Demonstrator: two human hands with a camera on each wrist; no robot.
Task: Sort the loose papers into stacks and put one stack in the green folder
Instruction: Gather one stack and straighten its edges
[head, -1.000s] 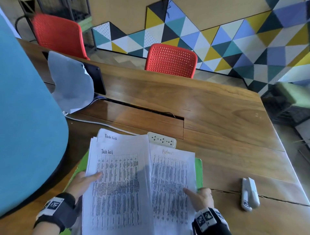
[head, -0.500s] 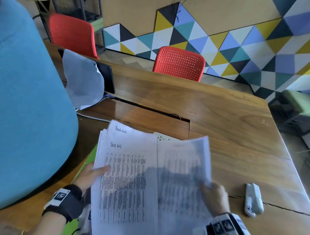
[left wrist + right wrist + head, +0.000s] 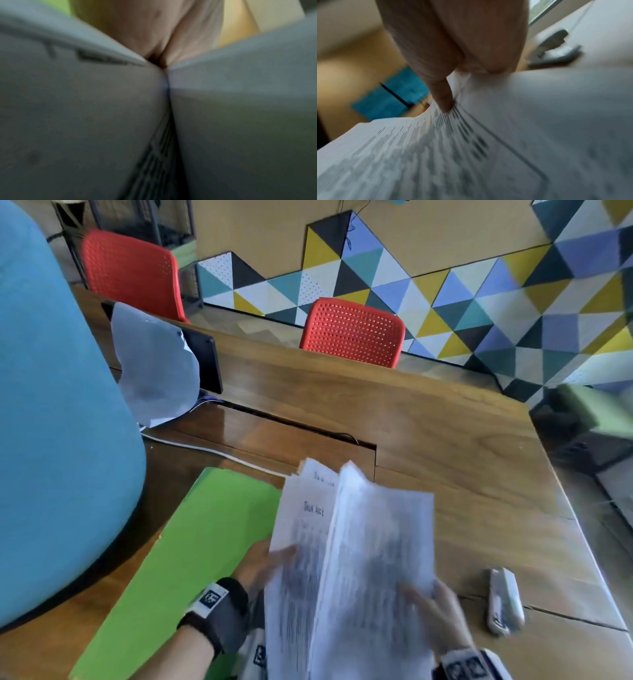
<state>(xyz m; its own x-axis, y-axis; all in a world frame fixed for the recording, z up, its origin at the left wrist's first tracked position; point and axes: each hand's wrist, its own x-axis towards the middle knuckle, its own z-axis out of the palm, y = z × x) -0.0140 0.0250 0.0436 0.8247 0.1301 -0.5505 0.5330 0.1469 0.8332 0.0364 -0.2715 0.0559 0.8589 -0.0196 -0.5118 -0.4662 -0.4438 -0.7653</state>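
Note:
The printed papers are lifted off the table as two sheaves that meet in a V. My left hand [image 3: 274, 559] grips the left sheaf [image 3: 301, 535], headed "Task list", thumb on its front. My right hand [image 3: 428, 604] grips the right sheaf [image 3: 380, 542], thumb on the print. The green folder [image 3: 191, 542] lies flat and bare on the table, left of the papers. The left wrist view shows blurred sheets [image 3: 85, 108] and fingers [image 3: 154, 27] behind them. In the right wrist view my thumb [image 3: 443, 97] presses on the papers [image 3: 471, 148].
A white stapler [image 3: 503, 601] lies on the wooden table [image 3: 428, 433] right of my right hand. A big blue rounded object [image 3: 51, 405] stands at the left. A crumpled white sheet [image 3: 157, 364] leans on a dark tablet, with a white cable [image 3: 212, 450] nearby. Two red chairs [image 3: 352, 333] stand beyond.
The papers lay spread on the folder a second ago. Both hands have lifted them and carried them right, swinging the two sheaves together. The green folder is now uncovered.

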